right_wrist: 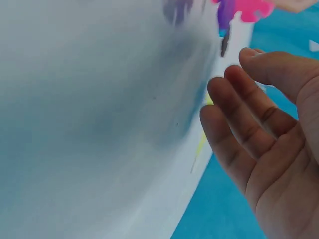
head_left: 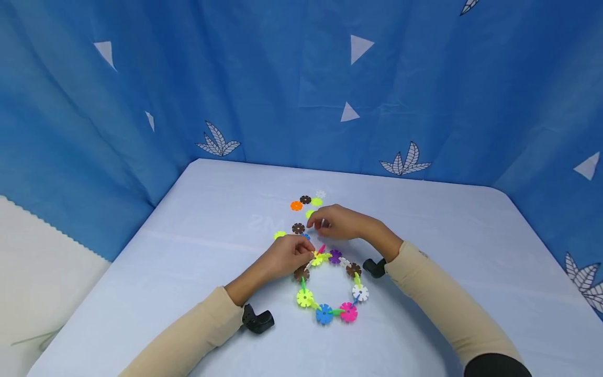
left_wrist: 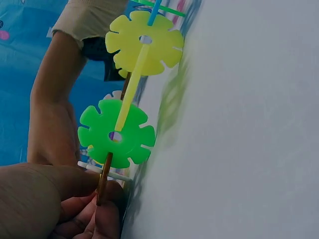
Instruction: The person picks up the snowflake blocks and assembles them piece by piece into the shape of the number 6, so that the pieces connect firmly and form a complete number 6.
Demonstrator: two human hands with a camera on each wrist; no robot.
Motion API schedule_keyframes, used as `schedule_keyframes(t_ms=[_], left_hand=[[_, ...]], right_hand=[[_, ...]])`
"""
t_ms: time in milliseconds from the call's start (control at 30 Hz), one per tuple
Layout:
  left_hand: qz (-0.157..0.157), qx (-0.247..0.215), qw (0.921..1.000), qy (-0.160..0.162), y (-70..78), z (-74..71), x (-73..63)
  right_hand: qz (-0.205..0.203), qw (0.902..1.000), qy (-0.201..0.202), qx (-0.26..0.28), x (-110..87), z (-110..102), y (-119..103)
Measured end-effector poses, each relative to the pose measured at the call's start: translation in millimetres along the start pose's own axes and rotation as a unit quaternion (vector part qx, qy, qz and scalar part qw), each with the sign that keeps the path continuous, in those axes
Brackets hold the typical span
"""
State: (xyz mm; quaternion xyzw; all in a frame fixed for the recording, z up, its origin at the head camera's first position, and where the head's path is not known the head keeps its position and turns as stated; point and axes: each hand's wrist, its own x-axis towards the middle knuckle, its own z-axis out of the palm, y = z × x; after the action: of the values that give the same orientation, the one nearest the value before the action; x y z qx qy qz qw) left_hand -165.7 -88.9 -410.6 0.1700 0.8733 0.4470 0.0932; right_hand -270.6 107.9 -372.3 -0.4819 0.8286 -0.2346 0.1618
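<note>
A closed-looking ring of notched plastic snowflake discs (head_left: 324,314) stands on the white table, slotted together in blue, pink, white, brown, purple, green and yellow. My left hand (head_left: 285,255) pinches this ring at its far left part. In the left wrist view, thumb and fingers hold a brown disc (left_wrist: 102,180) seen edge-on, joined to a green disc (left_wrist: 114,133) and, beyond it, a yellow disc (left_wrist: 144,42). My right hand (head_left: 341,222) hovers just beyond the ring, near the loose discs. Its fingers (right_wrist: 239,127) are loosely bent, with nothing between them in the right wrist view.
Loose discs lie past the hands: an orange one (head_left: 296,206), a dark brown one (head_left: 298,228), a white one (head_left: 321,193) and several yellow-green ones. Black wrist devices (head_left: 257,320) sit under both sleeves. A blue curtain (head_left: 301,84) hangs behind the table (head_left: 188,235).
</note>
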Motion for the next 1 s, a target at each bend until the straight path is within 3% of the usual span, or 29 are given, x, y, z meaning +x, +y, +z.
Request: schedule_keyframes(t_ms=[200,433,533,767,900,1000], left_hand=[[0.005,-0.015,0.9998,-0.007,-0.6,3.6,-3.2],[0.014,-0.015,0.9998,-0.001,0.1,0.9,-3.1],[0.010,-0.018,0.9998,-0.001,0.3,0.1,-2.5],[-0.010,-0.018,0.9998,-0.001,-0.6,1.4,-0.9],[-0.014,-0.016,0.9998,0.000,-0.3,0.1,-0.7],[-0.014,-0.011,0.9998,0.002,0.1,-1.1,-0.8]], right_hand=[[0.022,0.9992,-0.028,-0.017,24.3,1.4,2.6],[0.041,0.9977,-0.051,-0.019,24.7,0.4,-1.6],[0.075,0.9952,-0.057,-0.025,24.6,-0.6,-1.0],[0.167,0.9839,-0.063,-0.009,11.5,-7.3,6.0],[0.172,0.9837,-0.053,-0.006,-0.3,-9.6,9.4],[0.159,0.9860,-0.034,0.035,-8.6,-7.9,11.9]])
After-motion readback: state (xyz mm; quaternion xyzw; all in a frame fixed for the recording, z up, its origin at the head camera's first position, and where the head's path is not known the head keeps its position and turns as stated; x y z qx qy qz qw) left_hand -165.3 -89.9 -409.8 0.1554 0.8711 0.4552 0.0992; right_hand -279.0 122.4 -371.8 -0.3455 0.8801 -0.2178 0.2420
